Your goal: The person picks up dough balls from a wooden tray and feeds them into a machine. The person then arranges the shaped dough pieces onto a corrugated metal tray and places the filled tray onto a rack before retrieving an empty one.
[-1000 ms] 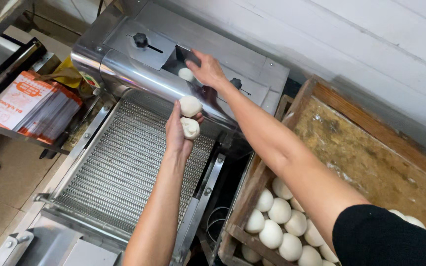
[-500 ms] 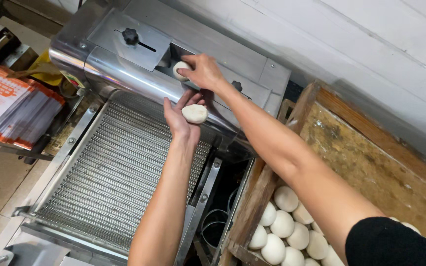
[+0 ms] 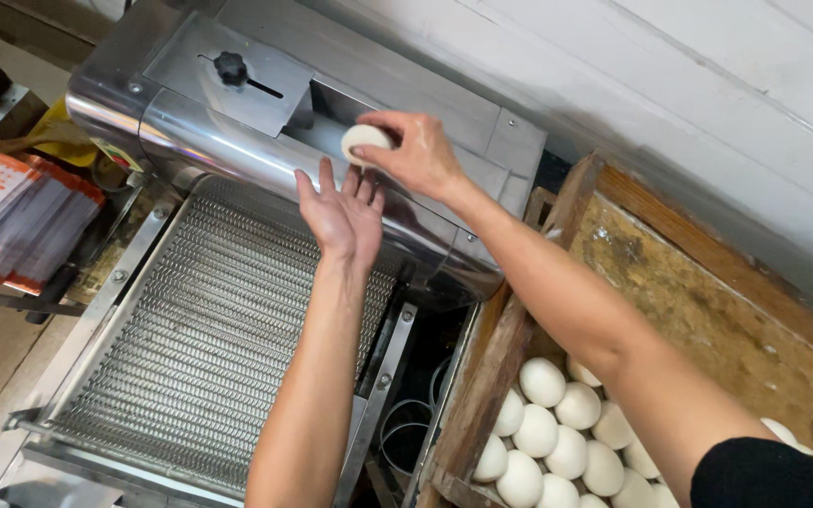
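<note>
My right hand (image 3: 413,152) grips a round white dough ball (image 3: 363,141) over the slot on top of a stainless steel machine (image 3: 237,127). Just below it, my left hand (image 3: 341,214) is raised palm up with fingers spread and nothing in it, against the machine's curved front. A wire mesh conveyor (image 3: 209,329) runs out of the machine toward me, under my left forearm. A wooden tray (image 3: 510,348) at the right holds several more dough balls (image 3: 543,423) in its near corner.
A black knob (image 3: 231,67) sits on the machine's top plate. A stack of orange and white printed bags (image 3: 11,226) lies at the left. Cables (image 3: 406,414) hang in the gap between conveyor and tray. A white plank wall (image 3: 670,85) runs behind.
My left hand held dough balls a second ago and is now empty. My right hand has taken a ball and holds it at the machine's slot. The view has shifted closer.
</note>
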